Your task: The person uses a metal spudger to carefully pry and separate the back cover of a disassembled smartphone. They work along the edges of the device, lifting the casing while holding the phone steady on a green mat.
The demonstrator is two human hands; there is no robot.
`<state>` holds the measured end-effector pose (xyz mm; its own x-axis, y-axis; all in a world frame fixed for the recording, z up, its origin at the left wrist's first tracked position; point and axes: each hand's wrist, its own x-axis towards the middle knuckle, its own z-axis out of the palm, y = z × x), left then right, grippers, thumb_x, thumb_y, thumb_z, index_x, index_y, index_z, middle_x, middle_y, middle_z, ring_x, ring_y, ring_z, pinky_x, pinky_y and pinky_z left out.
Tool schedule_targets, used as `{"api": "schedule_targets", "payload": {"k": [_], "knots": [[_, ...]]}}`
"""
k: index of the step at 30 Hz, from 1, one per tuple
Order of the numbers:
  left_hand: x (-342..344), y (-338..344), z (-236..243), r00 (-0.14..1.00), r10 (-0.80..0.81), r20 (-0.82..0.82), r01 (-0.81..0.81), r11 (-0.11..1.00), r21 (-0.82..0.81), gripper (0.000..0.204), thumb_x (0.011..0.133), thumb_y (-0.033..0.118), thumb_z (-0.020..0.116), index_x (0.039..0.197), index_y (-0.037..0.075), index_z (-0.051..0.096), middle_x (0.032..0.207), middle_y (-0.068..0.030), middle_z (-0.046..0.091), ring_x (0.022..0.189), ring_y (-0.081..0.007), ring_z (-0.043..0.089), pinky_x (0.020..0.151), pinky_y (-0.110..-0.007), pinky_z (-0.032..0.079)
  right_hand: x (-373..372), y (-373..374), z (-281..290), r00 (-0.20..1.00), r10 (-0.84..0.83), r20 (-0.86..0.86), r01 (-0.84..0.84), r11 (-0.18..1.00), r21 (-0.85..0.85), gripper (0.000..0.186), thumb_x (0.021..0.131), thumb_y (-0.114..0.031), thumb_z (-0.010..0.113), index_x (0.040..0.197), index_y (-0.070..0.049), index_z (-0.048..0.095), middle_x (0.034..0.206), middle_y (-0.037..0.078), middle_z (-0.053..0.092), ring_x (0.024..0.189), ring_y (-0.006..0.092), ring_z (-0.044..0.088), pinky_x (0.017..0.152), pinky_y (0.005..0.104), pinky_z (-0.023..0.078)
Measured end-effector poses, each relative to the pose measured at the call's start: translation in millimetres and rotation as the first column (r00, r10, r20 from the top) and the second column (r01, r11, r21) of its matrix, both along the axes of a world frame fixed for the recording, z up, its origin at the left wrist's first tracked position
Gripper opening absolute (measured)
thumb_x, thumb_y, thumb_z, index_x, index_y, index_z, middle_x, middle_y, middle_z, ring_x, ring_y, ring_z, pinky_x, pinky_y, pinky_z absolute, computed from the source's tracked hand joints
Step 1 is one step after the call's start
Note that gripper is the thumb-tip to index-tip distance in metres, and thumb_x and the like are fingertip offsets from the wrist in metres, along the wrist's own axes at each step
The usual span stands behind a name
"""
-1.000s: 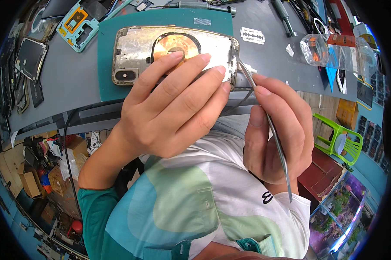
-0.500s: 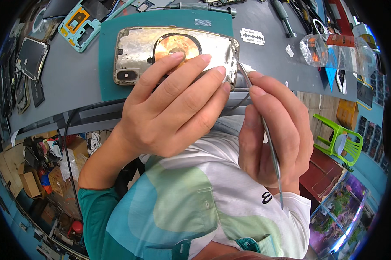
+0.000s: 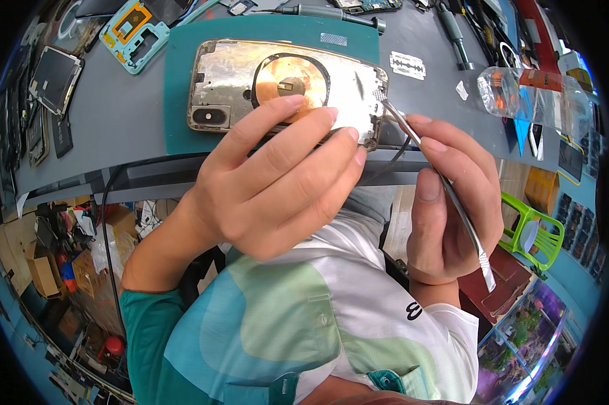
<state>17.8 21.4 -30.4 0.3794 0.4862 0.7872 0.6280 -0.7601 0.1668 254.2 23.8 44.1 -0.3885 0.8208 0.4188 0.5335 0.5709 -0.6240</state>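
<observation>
On a green mat [image 3: 179, 47] lies a phone [image 3: 223, 71] with its back cover off, showing bare silvery metal. A round copper coil [image 3: 304, 71] fills its middle, and a dark camera module [image 3: 210, 116] sits at its near left corner. My left hand [image 3: 270, 162] steadies the phone along the near edge, fingertips on the back and coil; its thumb is hidden. In my right hand [image 3: 463, 189] is a slim metal pry tool [image 3: 467, 226] with flat, ridged ends, pinched near the front. Its upper tip is at the phone's right end.
Right of the mat lies a razor blade [image 3: 407, 65]. Screwdrivers [image 3: 318, 11] rest behind the mat and at the back right [image 3: 456, 37]. A clear plastic bag [image 3: 513, 91] is farther right. Phone frames [image 3: 134, 40] and screens [image 3: 53, 77] crowd the left.
The view has shifted slightly. My right hand has turned the pry tool so its ridged faces show, the tip now over the phone's right end. My left fingertips have slid nearer, uncovering the coil's centre.
</observation>
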Motion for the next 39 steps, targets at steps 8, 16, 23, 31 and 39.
{"api": "schedule_targets", "payload": {"k": [8, 16, 23, 31, 39], "knots": [[-6.3, -8.7, 4.7, 1.0, -0.001, -0.028, 0.001, 1.0, -0.024, 0.022, 0.085, 0.006, 0.077, 0.105, 0.009, 0.086, 0.118, -0.0063, 0.083, 0.114, -0.0267, 0.08, 0.104, -0.048, 0.066, -6.2, 17.0, -7.7, 0.998, 0.021, -0.067, -0.024, 0.999, -0.042, 0.021, 0.107, -0.002, 0.066, 0.123, 0.006, 0.074, 0.13, 0.03, 0.077, 0.121, 0.0366, 0.078, 0.11, 0.0452, 0.058], [-5.2, -3.3, 6.3, 0.998, 0.056, -0.022, -0.057, 0.998, -0.035, 0.023, 0.092, 0.01, 0.072, 0.11, 0.009, 0.086, 0.12, -0.0073, 0.085, 0.116, -0.0284, 0.081, 0.108, -0.05, 0.063, 8.9, 32.3, -3.5, 0.981, 0.134, -0.137, -0.134, 0.991, 0.002, 0.022, 0.107, -0.005, 0.059, 0.121, 0.008, 0.07, 0.127, 0.037, 0.075, 0.119, 0.0465, 0.078, 0.111, 0.0547, 0.059], [-6.2, -1.7, 1.8, 0.996, 0.089, -0.002, -0.09, 0.996, -0.024, 0.024, 0.092, 0.01, 0.069, 0.11, 0.007, 0.085, 0.118, -0.008, 0.086, 0.118, -0.0299, 0.081, 0.11, -0.051, 0.06, 38.2, 71.3, 13.5, 0.929, 0.286, -0.233, -0.288, 0.957, 0.027, 0.034, 0.118, -0.01, 0.041, 0.128, 0.008, 0.069, 0.116, 0.032, 0.073, 0.101, 0.0368, 0.075, 0.11, 0.058, 0.06], [-14.7, -7.6, 13.5, 0.999, 0.038, -0.022, -0.039, 0.998, -0.058, 0.023, 0.096, 0.014, 0.067, 0.107, 0.007, 0.086, 0.115, -0.0078, 0.085, 0.114, -0.0305, 0.081, 0.109, -0.052, 0.06, 17.1, 89.3, 18.6, 0.898, -0.078, 0.432, 0.007, 0.987, 0.163, 0.025, 0.107, 0.001, 0.074, 0.132, -0.003, 0.079, 0.104, 0.012, 0.077, 0.078, 0.0184, 0.067, 0.071, 0.0326, 0.053], [-6.8, -3.0, 14.6, 0.99, 0.082, -0.113, -0.093, 0.991, -0.1, 0.03, 0.096, 0.014, 0.069, 0.119, 0.005, 0.085, 0.131, -0.0113, 0.082, 0.125, -0.0341, 0.079, 0.116, -0.054, 0.056, 9.9, 96.0, -8.4, 0.912, -0.008, 0.41, -0.101, 0.964, 0.245, 0.043, 0.1, -0.01, 0.084, 0.142, -0.011, 0.076, 0.088, 0.012, 0.061, 0.072, 0.0307, 0.063, 0.064, 0.0448, 0.05]]}}
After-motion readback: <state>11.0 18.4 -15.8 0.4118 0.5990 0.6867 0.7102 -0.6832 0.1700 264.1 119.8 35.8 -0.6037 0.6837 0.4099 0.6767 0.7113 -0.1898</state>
